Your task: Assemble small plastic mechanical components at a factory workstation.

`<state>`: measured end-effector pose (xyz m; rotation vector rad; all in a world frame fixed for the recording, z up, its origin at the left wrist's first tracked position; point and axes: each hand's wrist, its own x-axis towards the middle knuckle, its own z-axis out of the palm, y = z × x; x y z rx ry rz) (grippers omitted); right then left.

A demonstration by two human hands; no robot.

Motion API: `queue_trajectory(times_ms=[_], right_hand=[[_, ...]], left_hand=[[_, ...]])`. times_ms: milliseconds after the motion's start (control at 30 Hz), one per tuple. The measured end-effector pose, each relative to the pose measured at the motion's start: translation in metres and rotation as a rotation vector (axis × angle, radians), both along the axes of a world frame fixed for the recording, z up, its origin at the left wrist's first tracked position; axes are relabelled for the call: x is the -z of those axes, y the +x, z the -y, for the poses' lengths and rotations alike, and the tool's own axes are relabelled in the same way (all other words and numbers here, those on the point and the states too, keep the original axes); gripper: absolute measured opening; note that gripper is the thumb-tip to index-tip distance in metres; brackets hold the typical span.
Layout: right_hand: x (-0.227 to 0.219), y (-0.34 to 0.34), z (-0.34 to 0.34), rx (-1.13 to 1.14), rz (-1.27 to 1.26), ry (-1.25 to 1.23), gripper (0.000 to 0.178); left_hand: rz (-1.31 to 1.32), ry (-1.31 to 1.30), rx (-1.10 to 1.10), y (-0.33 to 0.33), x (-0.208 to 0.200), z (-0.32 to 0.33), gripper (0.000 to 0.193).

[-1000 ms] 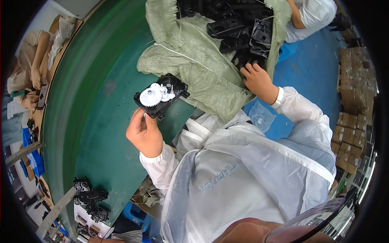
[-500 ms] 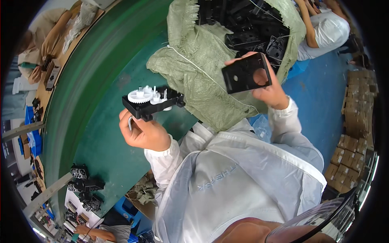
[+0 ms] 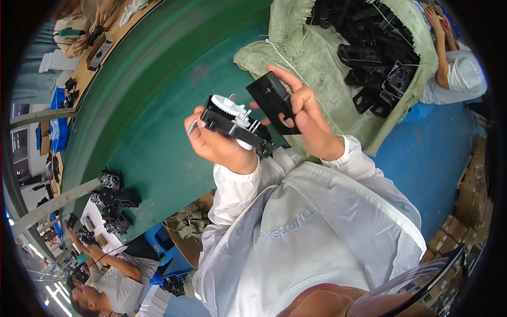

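My left hand [image 3: 219, 145] is closed round a black gear housing [image 3: 228, 127], which is tilted down to the right. White gears [image 3: 228, 105] and upright white pins stand on its upper side. A ring shows on one finger of that hand. Close beside it, my right hand [image 3: 314, 119] grips a flat black plastic cover [image 3: 272, 100] by its right side, fingers behind and along the edge. The cover is tipped steeply and has holes near its lower end. A small gap separates cover and housing.
A pale green woven sack [image 3: 311, 63] full of black plastic parts [image 3: 377, 58] stands beyond my right hand. Several black assemblies [image 3: 113, 198] sit on the green table [image 3: 158, 158] at left. A curved green belt [image 3: 116, 105] runs past; co-workers sit around. Cartons [image 3: 449, 232] stand at right.
My right hand has brought the cover left and down, away from the sack and close to the housing, turning it. The housing is now tilted more. The whole view has shifted.
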<state>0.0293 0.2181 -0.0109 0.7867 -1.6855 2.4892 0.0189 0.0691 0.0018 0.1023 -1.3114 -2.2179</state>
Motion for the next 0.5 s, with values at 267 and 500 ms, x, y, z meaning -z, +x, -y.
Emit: queue_trajectory(times_ms=[267,500], right_hand=[[0.0,-0.003,0.019,0.018,-0.051,-0.052,0.025],[-0.003,-0.005,0.017,0.024,-0.114,0.004,0.024]], left_hand=[[0.103,-0.114,-0.039,0.0,-0.003,-0.001,0.019],[0.138,-0.058,0.005,0.002,-0.006,-0.007,0.018]])
